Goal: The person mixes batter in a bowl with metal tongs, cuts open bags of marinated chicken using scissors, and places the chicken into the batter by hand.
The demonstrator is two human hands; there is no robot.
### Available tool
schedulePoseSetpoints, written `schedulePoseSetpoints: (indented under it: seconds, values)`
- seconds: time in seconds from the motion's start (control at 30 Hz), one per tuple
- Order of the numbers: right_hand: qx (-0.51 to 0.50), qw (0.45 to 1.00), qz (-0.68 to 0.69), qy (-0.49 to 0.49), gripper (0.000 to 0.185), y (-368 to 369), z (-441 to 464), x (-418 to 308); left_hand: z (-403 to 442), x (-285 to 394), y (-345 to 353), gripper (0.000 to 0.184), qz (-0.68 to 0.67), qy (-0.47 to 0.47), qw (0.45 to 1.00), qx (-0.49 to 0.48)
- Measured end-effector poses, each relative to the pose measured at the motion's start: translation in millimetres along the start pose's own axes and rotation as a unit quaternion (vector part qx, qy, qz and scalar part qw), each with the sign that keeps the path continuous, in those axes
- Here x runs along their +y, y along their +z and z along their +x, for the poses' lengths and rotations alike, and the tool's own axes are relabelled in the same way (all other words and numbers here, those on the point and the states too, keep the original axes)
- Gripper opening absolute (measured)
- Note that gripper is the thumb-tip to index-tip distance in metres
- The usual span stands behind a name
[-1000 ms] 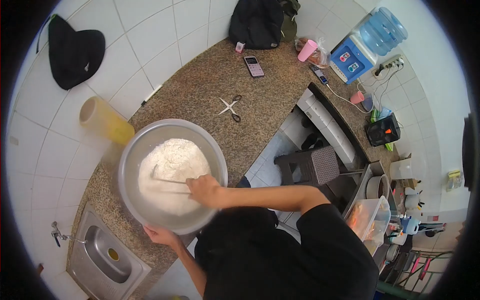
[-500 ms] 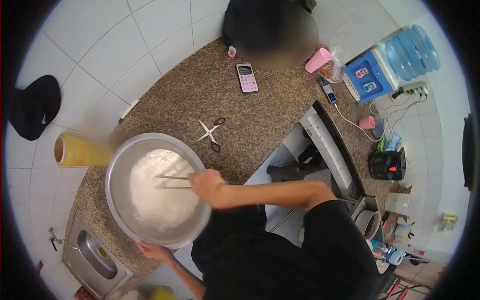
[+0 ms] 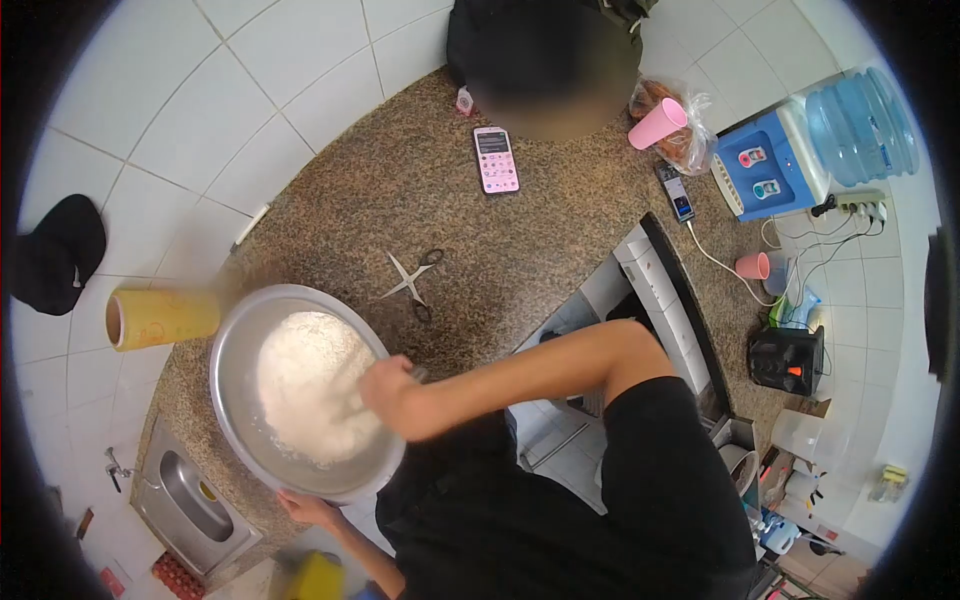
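Bowl (image 3: 236,395): it is standing at the front edge of the surface (image 3: 560,190), near the sink (image 3: 165,508); being round, it is showing no long axis.
White powder (image 3: 300,370): it is lying inside the bowl.
Right hand (image 3: 395,397): it is blurred, with fingers bent, and it seems to be holding a utensil (image 3: 419,374); only a grey end is showing, the rest I cannot see.
Left hand (image 3: 310,510): it is touching the outside of the bowl, near the front edge; whether it is gripping or only supporting, I cannot tell.
Powder from hand: the right hand is being the nearer one, covering the right side of the powder, while most powder is lying to its left.
Yellow roll (image 3: 170,318): it is standing just beside the bowl, toward the wall edge.
Scissors (image 3: 409,284): they are lying open between the bowl and the phone (image 3: 497,160).
Writing: the phone is showing lines and icons too small for reading; the roll is carrying reddish print, also unreadable.
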State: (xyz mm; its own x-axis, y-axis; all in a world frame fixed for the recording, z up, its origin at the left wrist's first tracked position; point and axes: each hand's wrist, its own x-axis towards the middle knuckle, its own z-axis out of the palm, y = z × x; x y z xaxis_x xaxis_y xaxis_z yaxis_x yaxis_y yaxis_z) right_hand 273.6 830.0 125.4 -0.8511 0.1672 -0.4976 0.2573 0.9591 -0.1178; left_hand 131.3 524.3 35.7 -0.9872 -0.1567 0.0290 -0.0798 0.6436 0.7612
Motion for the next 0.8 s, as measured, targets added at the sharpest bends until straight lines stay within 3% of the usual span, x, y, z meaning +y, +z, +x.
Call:
schedulePoseSetpoints:
  seconds: [0.07,0.1,0.2,0.3,0.5,0.7,0.8]
  values:
    - [-0.085,0.996,0.010,0.010,0.040,-33.3,-11.7,30.2,2.0,1.9,-3.1,0.052,0.057,0.030,0.998,0.003]
    - [-0.040,0.999,-0.017,-0.007,0.045,-39.6,-20.4,40.5,4.0,-0.3,-5.4,0.052,0.079,0.046,0.996,0.003]
    - [-0.036,0.998,0.031,0.038,0.044,-40.6,-3.9,39.8,-3.1,6.1,-5.2,0.052,0.089,0.066,0.994,-0.003]
    - [-0.001,0.996,0.050,0.072,0.041,-13.5,28.6,3.1,-2.1,-2.7,-1.7,0.053,0.075,0.060,0.995,0.011]
    - [0.038,0.967,0.230,0.101,0.034,7.0,42.4,-51.2,-2.9,-0.1,-1.7,0.054,0.088,0.055,0.995,0.002]
    - [0.034,0.993,0.099,0.054,0.043,19.8,33.1,-43.7,-3.3,-4.5,-2.0,0.056,0.089,0.019,0.996,0.005]
    - [-0.050,0.999,0.005,-0.011,0.046,-11.7,17.6,-4.4,-9.1,4.5,-1.5,0.057,0.059,-0.007,0.998,-0.002]
